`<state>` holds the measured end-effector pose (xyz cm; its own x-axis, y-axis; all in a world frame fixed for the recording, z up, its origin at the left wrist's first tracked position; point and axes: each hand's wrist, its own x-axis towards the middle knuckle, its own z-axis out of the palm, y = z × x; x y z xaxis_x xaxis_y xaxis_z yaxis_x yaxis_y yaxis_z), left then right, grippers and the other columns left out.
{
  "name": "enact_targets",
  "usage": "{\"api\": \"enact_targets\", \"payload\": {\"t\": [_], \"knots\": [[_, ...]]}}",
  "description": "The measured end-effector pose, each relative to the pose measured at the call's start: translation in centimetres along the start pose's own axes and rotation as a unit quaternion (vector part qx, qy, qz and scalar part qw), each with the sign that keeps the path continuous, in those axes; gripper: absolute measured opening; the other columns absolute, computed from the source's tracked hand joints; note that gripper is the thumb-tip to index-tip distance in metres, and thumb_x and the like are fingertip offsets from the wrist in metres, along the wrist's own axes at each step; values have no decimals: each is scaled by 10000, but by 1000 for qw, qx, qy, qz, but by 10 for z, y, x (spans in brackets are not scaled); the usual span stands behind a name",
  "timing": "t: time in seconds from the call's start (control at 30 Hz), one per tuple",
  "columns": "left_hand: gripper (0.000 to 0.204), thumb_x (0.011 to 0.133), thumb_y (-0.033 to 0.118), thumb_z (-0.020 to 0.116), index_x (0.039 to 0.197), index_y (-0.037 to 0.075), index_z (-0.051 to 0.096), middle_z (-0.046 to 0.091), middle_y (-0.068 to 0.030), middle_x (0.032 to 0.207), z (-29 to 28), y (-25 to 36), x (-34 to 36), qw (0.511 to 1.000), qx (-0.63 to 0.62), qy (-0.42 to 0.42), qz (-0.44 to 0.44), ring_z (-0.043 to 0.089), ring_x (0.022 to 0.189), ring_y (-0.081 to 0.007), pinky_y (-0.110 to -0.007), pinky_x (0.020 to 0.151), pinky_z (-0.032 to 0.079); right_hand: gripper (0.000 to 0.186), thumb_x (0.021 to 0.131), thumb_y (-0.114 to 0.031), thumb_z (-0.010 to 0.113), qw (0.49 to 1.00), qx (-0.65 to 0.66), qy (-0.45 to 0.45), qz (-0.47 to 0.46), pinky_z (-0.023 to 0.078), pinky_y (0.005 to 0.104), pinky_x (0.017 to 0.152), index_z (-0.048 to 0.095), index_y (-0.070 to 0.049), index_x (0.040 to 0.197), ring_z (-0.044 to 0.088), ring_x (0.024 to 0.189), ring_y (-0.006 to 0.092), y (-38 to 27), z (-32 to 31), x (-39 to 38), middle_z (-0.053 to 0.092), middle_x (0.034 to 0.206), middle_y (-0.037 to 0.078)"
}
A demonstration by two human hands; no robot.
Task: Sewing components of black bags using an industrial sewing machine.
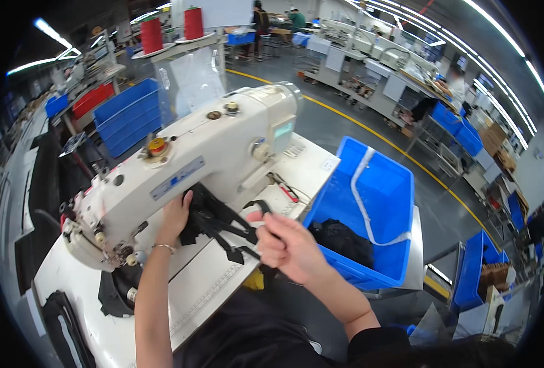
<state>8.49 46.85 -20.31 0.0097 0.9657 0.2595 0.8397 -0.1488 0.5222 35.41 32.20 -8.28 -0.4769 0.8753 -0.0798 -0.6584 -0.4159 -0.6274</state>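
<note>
Centre frame, the right hand point(287, 242) is curled tight around a black fabric strap piece point(223, 224), while the left hand point(175, 214) presses flat on it under the white industrial sewing machine point(186, 165). Right of them sits a blue plastic bin point(382, 202) holding dark cloth; red thread cones point(151, 35) stand upper left.

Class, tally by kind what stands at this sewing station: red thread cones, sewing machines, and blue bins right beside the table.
Red thread cones: 2
White sewing machine: 1
Blue bin beside the table: 1
Total: 4
</note>
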Motion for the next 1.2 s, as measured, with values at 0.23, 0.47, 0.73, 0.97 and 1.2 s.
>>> {"api": "enact_targets", "payload": {"t": [0.23, 0.47, 0.73, 0.97, 1.2], "knots": [[369, 967, 305, 481, 910, -17, 652, 632, -140, 839, -67, 109, -92, 933, -229, -201, -191, 574, 881, -174, -311, 825, 438, 272, 1016, -214, 360, 998, 35, -2, -50, 186, 203, 427, 499, -39, 1171, 219, 472, 45, -15, -9, 14, 306, 603, -40], [403, 967, 345, 485, 1097, -31, 553, 615, -67, 940, -40, 109, -158, 644, -710, -167, -232, 589, 792, -142, -305, 811, 491, 281, 1019, -213, 343, 973, 199, -107, 39, 210, 214, 440, 487, -54, 1200, 233, 475, 59, 28, 31, 40, 326, 620, -29], [255, 972, 288, 478, 1014, 47, 550, 594, -36, 805, -97, 93, -163, 596, -776, -42, -201, 589, 700, -123, -330, 710, 496, 413, 865, -204, 517, 500, -804, -198, -256, 288, 442, 1067, 538, 17, 1213, 390, 1282, 319, 58, -36, 157, 473, 1323, 193], [303, 976, 227, 445, 1057, -51, 533, 605, -197, 818, -156, 97, -261, 653, -741, -152, -29, 559, 660, -270, -415, 690, 487, 402, 915, -275, 454, 488, -830, -149, -228, 270, 501, 1068, 523, -19, 1216, 409, 1260, 327, 84, -65, 197, 454, 1341, 165], [250, 975, 165, 444, 1088, -40, 530, 624, -140, 910, -168, 126, -298, 643, -706, -136, -265, 609, 772, -206, -315, 703, 484, 243, 943, -185, 519, 831, -494, -6, -256, 459, 260, 647, 624, 22, 1016, 581, 698, 130, 45, 2, 100, 621, 824, 92]]}}
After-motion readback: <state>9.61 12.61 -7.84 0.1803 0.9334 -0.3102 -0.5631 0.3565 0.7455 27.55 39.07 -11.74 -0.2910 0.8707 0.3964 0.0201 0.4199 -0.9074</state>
